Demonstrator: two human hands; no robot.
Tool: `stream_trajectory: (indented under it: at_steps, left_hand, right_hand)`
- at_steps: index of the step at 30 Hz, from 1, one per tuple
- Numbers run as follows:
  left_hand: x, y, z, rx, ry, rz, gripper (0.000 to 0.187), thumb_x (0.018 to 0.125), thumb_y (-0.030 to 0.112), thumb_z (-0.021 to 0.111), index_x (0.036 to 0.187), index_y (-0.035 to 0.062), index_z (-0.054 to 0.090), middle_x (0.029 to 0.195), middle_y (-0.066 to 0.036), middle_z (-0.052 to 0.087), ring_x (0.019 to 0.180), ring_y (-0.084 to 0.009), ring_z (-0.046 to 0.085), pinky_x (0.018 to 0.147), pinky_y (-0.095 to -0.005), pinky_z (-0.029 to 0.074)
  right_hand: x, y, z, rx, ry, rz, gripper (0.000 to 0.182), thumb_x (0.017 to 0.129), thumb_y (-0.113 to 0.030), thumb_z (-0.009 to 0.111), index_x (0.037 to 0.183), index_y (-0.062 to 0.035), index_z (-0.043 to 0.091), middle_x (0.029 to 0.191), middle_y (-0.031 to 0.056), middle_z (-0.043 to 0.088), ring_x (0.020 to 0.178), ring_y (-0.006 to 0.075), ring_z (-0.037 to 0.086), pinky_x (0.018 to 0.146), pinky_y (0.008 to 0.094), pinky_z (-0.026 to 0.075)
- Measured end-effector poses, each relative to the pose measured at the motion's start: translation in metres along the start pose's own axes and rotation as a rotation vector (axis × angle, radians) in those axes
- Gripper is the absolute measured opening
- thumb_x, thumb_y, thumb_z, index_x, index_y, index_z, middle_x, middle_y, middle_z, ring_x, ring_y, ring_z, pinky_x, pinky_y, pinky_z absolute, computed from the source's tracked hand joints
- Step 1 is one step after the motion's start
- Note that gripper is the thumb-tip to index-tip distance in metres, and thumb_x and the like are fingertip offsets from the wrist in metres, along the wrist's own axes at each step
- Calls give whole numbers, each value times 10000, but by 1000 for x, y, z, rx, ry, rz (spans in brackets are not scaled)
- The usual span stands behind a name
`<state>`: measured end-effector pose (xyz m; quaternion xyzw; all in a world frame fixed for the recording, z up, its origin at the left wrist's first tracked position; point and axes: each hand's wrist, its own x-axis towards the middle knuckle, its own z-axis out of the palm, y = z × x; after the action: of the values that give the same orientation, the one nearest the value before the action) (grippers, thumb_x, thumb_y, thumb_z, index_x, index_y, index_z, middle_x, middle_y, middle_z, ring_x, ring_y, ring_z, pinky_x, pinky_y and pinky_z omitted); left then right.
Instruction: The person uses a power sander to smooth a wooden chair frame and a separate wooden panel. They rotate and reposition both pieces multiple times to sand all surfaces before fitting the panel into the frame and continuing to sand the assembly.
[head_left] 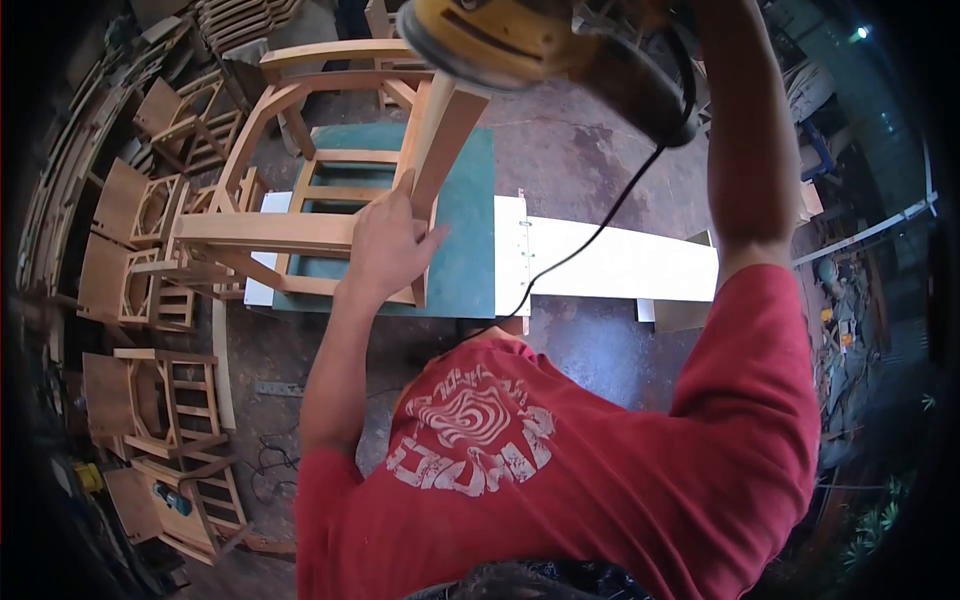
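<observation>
A wooden chair frame (pixel 270 231) lies tipped over on a green board (pixel 465 200). My left hand (pixel 388 245) grips the frame at the corner where two of its bars meet, with the thumb pointing right. At the top edge, a yellow and black power sander (pixel 500 42) is raised at the upper end of the frame's thick slanted leg, its round pad facing down. My right hand (pixel 645 14) holds the sander's body; its fingers are dark and partly cut off by the image edge. A black cord (pixel 612 212) hangs from the sander's rear end.
Several wooden chairs (pixel 165 400) stand along the left, near stacked wood pieces (pixel 240 25). A long white panel (pixel 620 260) extends right from the green board. Loose cable (pixel 270 460) lies on the floor at lower left. Piled scraps (pixel 860 330) line the right side.
</observation>
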<state>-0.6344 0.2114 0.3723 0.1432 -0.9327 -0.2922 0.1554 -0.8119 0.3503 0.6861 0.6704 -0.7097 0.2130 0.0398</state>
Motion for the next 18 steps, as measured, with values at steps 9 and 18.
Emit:
stream_trajectory:
  at_steps: [9, 18]
  left_hand:
    - [-22, -55, -25, 237, -149, 148, 996, 680, 479, 890, 1498, 66, 502, 1271, -186, 669, 1219, -395, 582, 1111, -486, 381]
    - [-12, -43, -27, 363, -170, 144, 748, 727, 377, 892, 1351, 53, 638, 1227, -150, 697, 1148, -356, 611, 1026, -463, 427]
  right_hand:
    - [-94, 30, 59, 198, 431, -335, 790, 669, -365, 955, 1314, -69, 606, 1053, 60, 662, 996, 191, 650, 834, 336, 552]
    - [-168, 98, 210, 373, 847, -10, 659, 737, -161, 898, 1305, -62, 580, 1068, 61, 646, 905, 148, 650, 751, 309, 547]
